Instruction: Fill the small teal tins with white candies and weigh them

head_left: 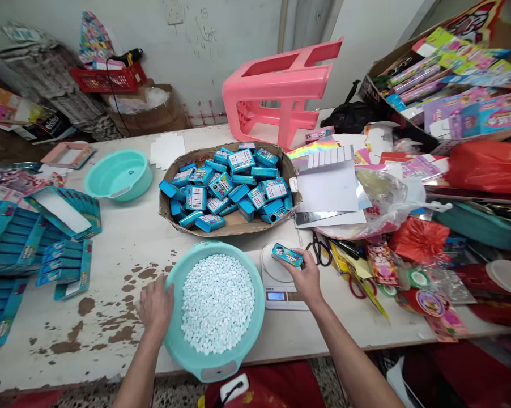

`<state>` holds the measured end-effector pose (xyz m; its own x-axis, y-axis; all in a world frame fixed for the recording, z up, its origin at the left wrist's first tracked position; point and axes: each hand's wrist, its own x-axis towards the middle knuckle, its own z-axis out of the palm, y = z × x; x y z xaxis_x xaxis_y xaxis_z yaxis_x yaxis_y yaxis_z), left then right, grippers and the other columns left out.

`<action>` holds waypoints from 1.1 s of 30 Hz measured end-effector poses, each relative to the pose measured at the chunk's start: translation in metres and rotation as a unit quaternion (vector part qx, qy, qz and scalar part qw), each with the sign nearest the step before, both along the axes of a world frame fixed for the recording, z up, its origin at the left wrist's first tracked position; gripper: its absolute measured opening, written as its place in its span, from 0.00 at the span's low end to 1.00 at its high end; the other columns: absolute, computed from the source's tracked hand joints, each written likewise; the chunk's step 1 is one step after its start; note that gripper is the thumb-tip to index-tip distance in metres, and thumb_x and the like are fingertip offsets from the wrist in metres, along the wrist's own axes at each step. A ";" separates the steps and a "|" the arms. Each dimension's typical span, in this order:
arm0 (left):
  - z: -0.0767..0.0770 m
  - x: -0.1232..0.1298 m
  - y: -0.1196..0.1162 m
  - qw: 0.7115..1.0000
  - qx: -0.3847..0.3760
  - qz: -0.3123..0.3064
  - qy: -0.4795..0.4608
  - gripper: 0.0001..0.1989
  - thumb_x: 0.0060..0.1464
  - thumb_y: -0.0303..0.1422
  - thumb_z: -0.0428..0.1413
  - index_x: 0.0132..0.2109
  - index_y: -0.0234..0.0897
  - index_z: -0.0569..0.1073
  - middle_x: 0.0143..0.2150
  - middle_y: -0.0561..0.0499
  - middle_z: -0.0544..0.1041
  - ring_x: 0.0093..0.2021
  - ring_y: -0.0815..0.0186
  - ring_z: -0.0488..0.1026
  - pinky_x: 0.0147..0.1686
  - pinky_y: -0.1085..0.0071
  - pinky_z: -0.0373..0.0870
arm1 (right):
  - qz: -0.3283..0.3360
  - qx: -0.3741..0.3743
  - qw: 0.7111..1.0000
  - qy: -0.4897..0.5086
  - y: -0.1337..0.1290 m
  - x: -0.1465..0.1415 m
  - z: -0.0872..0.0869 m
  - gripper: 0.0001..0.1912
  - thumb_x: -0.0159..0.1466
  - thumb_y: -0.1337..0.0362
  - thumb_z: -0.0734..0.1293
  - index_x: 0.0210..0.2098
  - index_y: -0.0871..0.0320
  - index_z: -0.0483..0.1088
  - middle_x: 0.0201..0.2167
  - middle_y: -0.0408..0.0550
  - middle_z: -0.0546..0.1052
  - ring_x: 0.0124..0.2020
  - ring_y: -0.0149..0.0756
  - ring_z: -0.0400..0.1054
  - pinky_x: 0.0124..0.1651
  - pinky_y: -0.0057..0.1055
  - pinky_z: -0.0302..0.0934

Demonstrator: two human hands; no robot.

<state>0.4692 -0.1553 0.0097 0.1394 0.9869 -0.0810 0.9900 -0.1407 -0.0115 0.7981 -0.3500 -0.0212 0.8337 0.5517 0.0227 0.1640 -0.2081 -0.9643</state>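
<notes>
My right hand (306, 277) is closed around a small blue candy box (287, 255), its printed face turned up. It holds the box over the round plate of a white digital scale (289, 301); I cannot tell whether the box touches the plate. My left hand (156, 303) is at the left rim of a turquoise basin (255, 277), fingers apart and bent, the thumb close to the rim. Many small white and pale-blue candies (217, 303) lie in this basin. Behind it, a shallow cardboard tray (170, 220) holds a heap of similar blue boxes (219, 184).
Another turquoise basin (118, 173) stands at the back left. Blue display cartons (15, 238) are stacked at far left. A pink stool (281, 85) lies on its side behind. Black scissors (319, 249), a yellow tape measure (368, 292) and packaging crowd the right.
</notes>
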 end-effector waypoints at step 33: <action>0.002 0.037 -0.090 0.773 -0.386 -0.058 -0.500 0.27 0.50 0.47 0.55 0.54 0.38 0.68 0.52 0.42 0.73 0.53 0.52 0.68 0.50 0.57 0.66 | 0.058 0.116 0.909 0.395 -0.010 -0.169 0.042 0.23 0.53 0.59 0.73 0.45 0.57 0.68 0.43 0.48 0.77 0.44 0.41 0.72 0.52 0.40 0.64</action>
